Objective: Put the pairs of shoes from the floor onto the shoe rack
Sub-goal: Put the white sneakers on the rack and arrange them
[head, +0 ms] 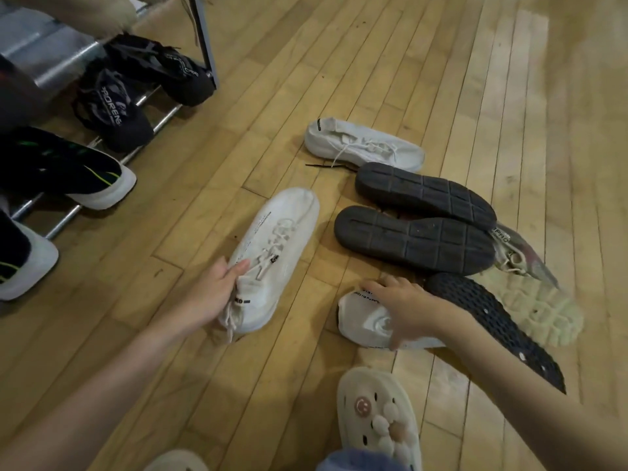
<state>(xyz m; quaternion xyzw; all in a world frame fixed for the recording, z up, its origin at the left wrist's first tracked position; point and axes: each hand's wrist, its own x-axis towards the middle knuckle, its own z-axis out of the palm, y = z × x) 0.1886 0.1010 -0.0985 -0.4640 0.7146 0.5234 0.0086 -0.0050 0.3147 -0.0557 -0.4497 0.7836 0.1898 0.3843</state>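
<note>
My left hand [217, 290] grips the heel of a white lace-up sneaker [278, 246] lying on the wooden floor. My right hand [404, 307] rests on a second white sneaker [360, 321] to its right, fingers spread over its top. A third white sneaker [363, 144] lies farther away. Two dark soles [424, 195] face up in the pile beside a black mesh-soled shoe [492, 324] and a pale shoe [537, 311] on its side. The metal shoe rack [163, 120] stands at the left.
On the rack's low bars sit a pair of black sneakers [115, 107] and dark shoes with white soles [85, 178]. My feet wear cream clogs [377, 419] at the bottom edge. Open wooden floor lies to the right and between the pile and the rack.
</note>
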